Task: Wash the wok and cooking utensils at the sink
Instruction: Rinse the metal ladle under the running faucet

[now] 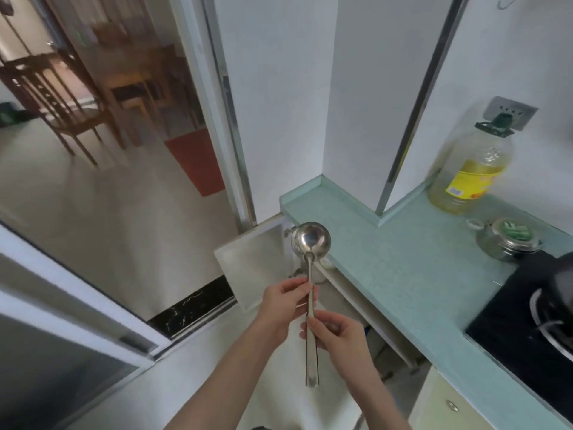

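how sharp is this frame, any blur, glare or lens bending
Head view: the ladle and both hands, left hand and right hand, read fairly sharp; the stove at the right edge is smeared by motion blur; the wide lens bows the door frame and wall edges; soft daylight, only mild glare in the ladle bowl.

On the pale green countertop, a large oil bottle stands against the wall below a socket, a lidded glass jar sits just in front of it, and a black hob lies nearer, at the counter's right.
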Available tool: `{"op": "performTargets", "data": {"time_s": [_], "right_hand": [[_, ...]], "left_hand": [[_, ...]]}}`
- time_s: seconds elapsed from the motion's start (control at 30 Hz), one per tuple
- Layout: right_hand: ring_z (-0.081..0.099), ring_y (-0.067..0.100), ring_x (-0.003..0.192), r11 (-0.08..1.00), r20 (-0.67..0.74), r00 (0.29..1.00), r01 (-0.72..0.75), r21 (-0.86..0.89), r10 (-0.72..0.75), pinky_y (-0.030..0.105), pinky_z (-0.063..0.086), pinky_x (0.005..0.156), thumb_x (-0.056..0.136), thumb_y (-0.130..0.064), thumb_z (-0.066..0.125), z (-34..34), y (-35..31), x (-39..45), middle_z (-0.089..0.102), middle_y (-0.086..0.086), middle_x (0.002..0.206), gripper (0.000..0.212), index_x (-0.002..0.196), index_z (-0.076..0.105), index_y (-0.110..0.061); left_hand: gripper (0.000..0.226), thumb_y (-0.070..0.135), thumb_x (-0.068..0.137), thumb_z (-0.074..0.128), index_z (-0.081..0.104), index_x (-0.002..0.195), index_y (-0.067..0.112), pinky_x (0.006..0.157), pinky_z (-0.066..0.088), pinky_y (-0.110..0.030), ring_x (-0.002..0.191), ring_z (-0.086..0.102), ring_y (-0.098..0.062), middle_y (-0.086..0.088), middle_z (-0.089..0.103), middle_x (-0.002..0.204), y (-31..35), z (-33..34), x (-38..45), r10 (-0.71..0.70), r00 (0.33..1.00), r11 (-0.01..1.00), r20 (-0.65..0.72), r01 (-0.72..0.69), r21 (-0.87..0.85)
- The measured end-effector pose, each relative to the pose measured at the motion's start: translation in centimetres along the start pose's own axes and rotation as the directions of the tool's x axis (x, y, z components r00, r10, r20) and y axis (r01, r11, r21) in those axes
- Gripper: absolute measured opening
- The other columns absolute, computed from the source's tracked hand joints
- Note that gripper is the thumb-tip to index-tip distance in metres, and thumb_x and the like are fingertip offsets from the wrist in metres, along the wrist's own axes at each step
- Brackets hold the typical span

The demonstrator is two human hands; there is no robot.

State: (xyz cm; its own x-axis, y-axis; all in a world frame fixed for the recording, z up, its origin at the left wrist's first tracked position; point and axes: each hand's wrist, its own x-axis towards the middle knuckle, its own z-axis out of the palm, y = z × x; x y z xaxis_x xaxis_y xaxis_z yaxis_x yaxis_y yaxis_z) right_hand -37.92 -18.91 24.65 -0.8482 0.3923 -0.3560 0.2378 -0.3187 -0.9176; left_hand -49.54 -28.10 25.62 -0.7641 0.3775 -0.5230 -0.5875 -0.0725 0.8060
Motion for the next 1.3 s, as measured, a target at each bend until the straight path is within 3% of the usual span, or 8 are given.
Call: {"op": "performTargets", "data": {"time_s": [0.17,0.33,0.43,0.53,0.67,0.93,1.17,1.3], "right_hand": [[0.078,0.027,0.085,1.0,-0.108,0.994,0.019,-0.001,-0.019,0.024,0.059,0.072,0.097,-0.006,0.068,-2.1,-0.9,3.8,0.079,0.015,0.087,0.011,0.099,0.08,-0.006],[0.075,0.019,0.079,1.0,-0.254,0.967,0.019,0.017,-0.015,0.019,0.054,0.068,0.099,-0.008,0.067,-4.1,-1.4,8.0,0.078,0.016,0.086,0.013,0.099,0.079,-0.003],[0.073,0.02,0.078,0.998,-0.351,0.936,0.035,0.06,-0.011,0.024,0.056,0.072,0.099,-0.008,0.067,-5.2,-1.8,10.3,0.078,0.019,0.087,0.014,0.098,0.08,-0.004],[0.075,0.023,0.081,0.983,-0.461,0.887,0.052,0.177,0.037,0.026,0.059,0.075,0.098,-0.006,0.067,-5.9,-2.5,12.2,0.077,0.022,0.09,0.014,0.102,0.079,-0.001],[0.076,0.026,0.086,0.971,-0.589,0.804,0.063,0.229,0.086,0.027,0.06,0.077,0.098,-0.009,0.068,-7.3,-3.4,14.1,0.079,0.018,0.092,0.014,0.106,0.079,-0.004],[0.077,0.023,0.084,0.982,-0.822,0.564,0.095,0.16,0.079,0.033,0.06,0.079,0.094,-0.015,0.075,-12.6,-4.3,15.9,0.079,0.007,0.085,0.011,0.104,0.079,-0.016],[0.077,0.02,0.082,0.99,-0.883,0.466,0.081,0.113,0.063,0.034,0.06,0.078,0.095,-0.016,0.074,-19.4,-1.2,18.7,0.079,0.005,0.082,0.012,0.106,0.078,-0.018],[0.075,0.016,0.078,0.998,-0.898,0.438,0.017,0.061,0.048,0.026,0.06,0.073,0.094,-0.015,0.075,-23.1,0.9,19.7,0.079,-0.002,0.081,0.012,0.103,0.079,-0.021]], "left_hand": [[0.01,-0.001,0.096,0.066,0.072,0.104,0.0,0.074,0.063,-0.031,0.08,0.071,-0.023,-0.02,0.077,0.096,1.2,3.8,5.1,-0.047,0.995,0.996,0.088,0.04,0.085],[0.014,0.0,0.094,0.069,0.073,0.106,-0.002,0.074,0.063,-0.033,0.081,0.072,-0.026,-0.024,0.076,0.1,1.7,7.6,11.0,-0.156,0.972,0.975,0.176,0.123,0.183],[0.013,0.001,0.092,0.071,0.074,0.104,0.0,0.074,0.061,-0.034,0.08,0.072,-0.027,-0.022,0.074,0.095,1.9,9.9,14.6,-0.228,0.945,0.951,0.236,0.164,0.263],[0.015,0.001,0.09,0.073,0.075,0.105,0.0,0.079,0.06,-0.035,0.084,0.071,-0.028,-0.02,0.074,0.094,2.1,12.5,17.6,-0.279,0.912,0.927,0.299,0.175,0.333],[0.013,0.002,0.088,0.076,0.078,0.101,0.004,0.073,0.059,-0.029,0.083,0.073,-0.024,-0.015,0.078,0.093,1.7,16.2,20.6,-0.345,0.863,0.888,0.369,0.174,0.426],[0.013,-0.001,0.084,0.079,0.079,0.096,0.005,0.072,0.062,-0.027,0.077,0.076,-0.021,-0.015,0.079,0.091,-0.7,24.4,23.1,-0.402,0.82,0.859,0.407,0.184,0.479],[0.015,-0.004,0.081,0.081,0.079,0.094,0.004,0.066,0.06,-0.023,0.072,0.075,-0.02,-0.016,0.079,0.09,-5.8,30.7,26.0,-0.444,0.8,0.843,0.404,0.219,0.492],[0.013,-0.006,0.083,0.079,0.078,0.091,0.003,0.064,0.06,-0.024,0.071,0.074,-0.021,-0.016,0.079,0.086,-9.1,32.9,27.7,-0.463,0.802,0.828,0.377,0.24,0.506]]}}
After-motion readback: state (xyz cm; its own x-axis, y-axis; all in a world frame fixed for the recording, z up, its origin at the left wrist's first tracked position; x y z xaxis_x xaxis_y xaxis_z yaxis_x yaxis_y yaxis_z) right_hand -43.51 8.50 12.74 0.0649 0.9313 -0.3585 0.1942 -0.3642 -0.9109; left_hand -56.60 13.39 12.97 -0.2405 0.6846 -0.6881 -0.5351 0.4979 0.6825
